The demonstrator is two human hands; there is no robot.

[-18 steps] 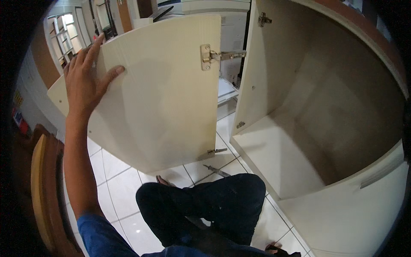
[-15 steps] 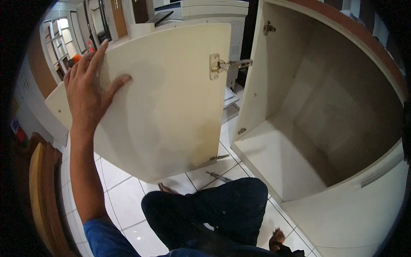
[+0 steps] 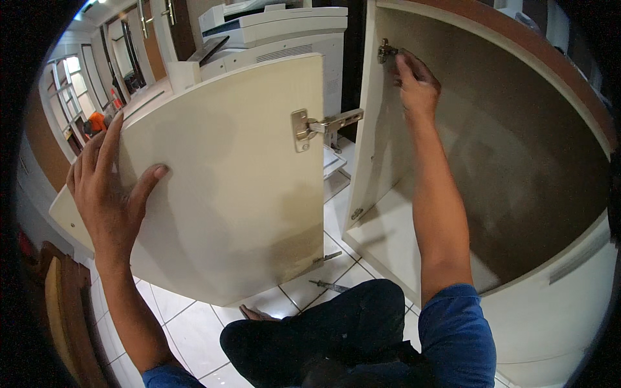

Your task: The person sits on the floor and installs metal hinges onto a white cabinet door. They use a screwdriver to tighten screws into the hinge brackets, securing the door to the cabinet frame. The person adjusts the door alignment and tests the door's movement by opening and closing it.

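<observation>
My left hand [image 3: 110, 187] grips the loose cream cabinet door [image 3: 226, 226] by its upper left edge, thumb on the inner face. An upper hinge [image 3: 301, 131], its arm sticking out, and a lower hinge [image 3: 320, 259] are fixed along the door's right edge. My right hand [image 3: 419, 87] reaches inside the open cabinet [image 3: 504, 161], fingers pinched at the upper metal mounting plate [image 3: 387, 52] on its left side wall; exactly what they hold is hard to make out. A lower plate [image 3: 356, 213] sits on the same wall, near the cabinet's bottom panel.
A large white office machine [image 3: 278, 32] stands behind the door. A wooden piece of furniture [image 3: 58, 297] is at my left. A long tool [image 3: 330, 286] lies on the tiled floor [image 3: 181, 297] by my bent knee [image 3: 259, 343]. Doors and windows line the far left background.
My right arm has come into view, its hand now at the cabinet's upper mounting plate. My left hand and the door appear lower and farther left in the shifted view.
</observation>
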